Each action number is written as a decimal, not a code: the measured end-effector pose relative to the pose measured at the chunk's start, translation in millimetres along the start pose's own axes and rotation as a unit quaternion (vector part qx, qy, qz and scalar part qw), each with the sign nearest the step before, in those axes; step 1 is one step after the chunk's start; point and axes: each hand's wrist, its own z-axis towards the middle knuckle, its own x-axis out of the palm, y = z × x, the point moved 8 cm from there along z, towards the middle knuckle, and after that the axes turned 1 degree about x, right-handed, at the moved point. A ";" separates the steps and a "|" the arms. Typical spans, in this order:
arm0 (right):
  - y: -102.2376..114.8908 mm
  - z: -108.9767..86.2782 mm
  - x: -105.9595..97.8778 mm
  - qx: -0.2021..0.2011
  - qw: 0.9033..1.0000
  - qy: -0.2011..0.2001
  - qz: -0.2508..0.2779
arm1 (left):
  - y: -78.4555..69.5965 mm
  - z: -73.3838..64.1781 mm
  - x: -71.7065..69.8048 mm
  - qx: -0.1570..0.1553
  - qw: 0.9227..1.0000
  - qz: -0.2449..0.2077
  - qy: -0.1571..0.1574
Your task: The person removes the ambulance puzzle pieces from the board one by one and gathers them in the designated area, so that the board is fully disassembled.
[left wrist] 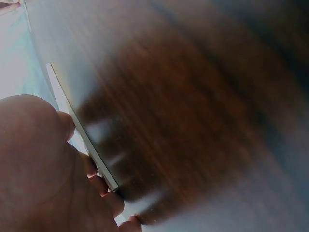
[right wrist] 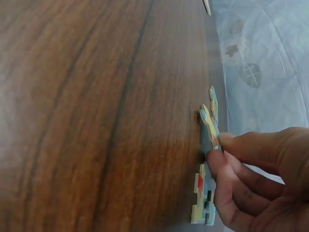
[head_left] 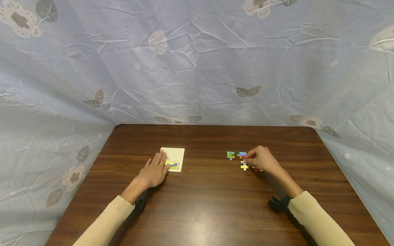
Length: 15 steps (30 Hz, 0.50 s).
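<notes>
My left hand (head_left: 154, 171) lies with straight fingers over the left part of a cream puzzle board (head_left: 177, 152). A yellow and blue picture shows on the board beside the fingers. In the left wrist view the board's pale edge (left wrist: 89, 140) runs past the fingertips of the left hand (left wrist: 53, 169). To the right, my right hand (head_left: 263, 160) pinches a yellow jigsaw piece (head_left: 244, 167) between thumb and fingers. That piece (right wrist: 210, 126) is tilted in the right wrist view. The underside of the left palm is hidden in the head view.
Beyond the pinched piece lie a green jigsaw piece (head_left: 231, 154) and a blue and pink one (head_left: 241, 154). A red and yellow piece (right wrist: 199, 193) lies close under the right fingers. Patterned pale-blue cloth (head_left: 197, 68) hangs around the brown wooden table (head_left: 197, 194).
</notes>
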 end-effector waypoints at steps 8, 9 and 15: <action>4.6 3.1 -0.4 -0.009 0.998 -0.013 -0.055 | -0.6 0.5 -0.9 0.003 1.000 0.002 -0.004; 3.4 3.4 -0.1 -0.006 0.998 -0.013 -0.055 | -0.5 0.6 -1.3 0.003 1.000 0.003 -0.004; 0.8 3.3 2.9 0.004 0.999 -0.008 -0.045 | 0.9 1.3 0.6 0.001 1.000 0.004 0.000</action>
